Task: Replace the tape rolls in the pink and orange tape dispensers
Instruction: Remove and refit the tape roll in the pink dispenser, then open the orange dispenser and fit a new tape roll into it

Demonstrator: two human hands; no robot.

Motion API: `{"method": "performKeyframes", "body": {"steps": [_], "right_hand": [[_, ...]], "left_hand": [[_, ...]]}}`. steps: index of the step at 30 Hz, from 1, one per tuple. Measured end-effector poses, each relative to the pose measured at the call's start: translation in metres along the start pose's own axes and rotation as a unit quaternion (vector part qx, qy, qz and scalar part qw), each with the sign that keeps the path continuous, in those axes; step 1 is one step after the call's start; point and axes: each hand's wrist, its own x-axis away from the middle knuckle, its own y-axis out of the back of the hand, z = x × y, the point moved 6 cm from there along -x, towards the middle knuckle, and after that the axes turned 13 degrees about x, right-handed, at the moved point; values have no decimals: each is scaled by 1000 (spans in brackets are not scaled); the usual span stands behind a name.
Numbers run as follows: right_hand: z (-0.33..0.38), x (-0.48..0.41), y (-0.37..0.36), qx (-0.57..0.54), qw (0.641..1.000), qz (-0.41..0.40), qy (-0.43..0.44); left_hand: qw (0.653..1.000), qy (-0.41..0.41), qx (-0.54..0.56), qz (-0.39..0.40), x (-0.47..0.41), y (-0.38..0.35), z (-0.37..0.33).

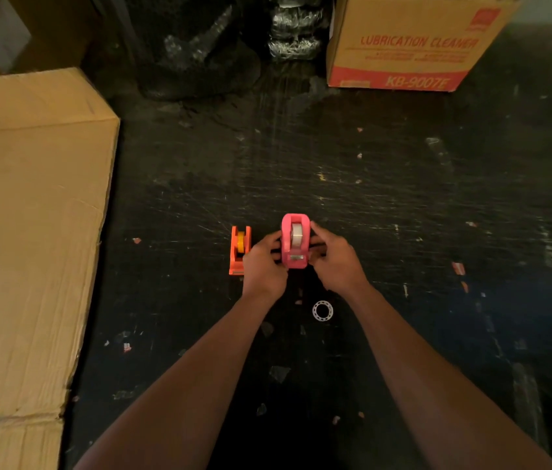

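The pink tape dispenser (295, 240) stands on the dark floor at centre, with a pale tape roll (296, 235) seated in it. My left hand (264, 264) grips its left side and my right hand (335, 262) grips its right side. Just left of my left hand stands the orange tape dispenser (240, 250), holding a yellow roll (241, 240); no hand touches it. A white ring-shaped empty tape core (322, 311) lies flat on the floor, nearer to me, between my forearms.
A large flat cardboard box (30, 232) fills the left side. A printed carton (413, 42) stands at the back right, with dark plastic-wrapped bundles (234, 45) at the back centre. Scraps of tape and paper litter the scratched black floor (403, 215).
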Motion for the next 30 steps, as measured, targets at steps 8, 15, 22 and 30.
{"method": "performKeyframes", "body": {"steps": [8,15,22,30], "right_hand": [[7,-26,7,22,1000,-3,8],[20,-11,17,63,996,-60,-1],[60,12,-18,107,992,-41,44],[70,25,-84,60,995,74,15]], "left_hand": [[999,18,-37,-4,-32,-1,-9],[995,-16,-64,-77,-8,33,-17],[980,17,-42,-193,15,97,6],[994,88,-7,-64,19,93,26]]}}
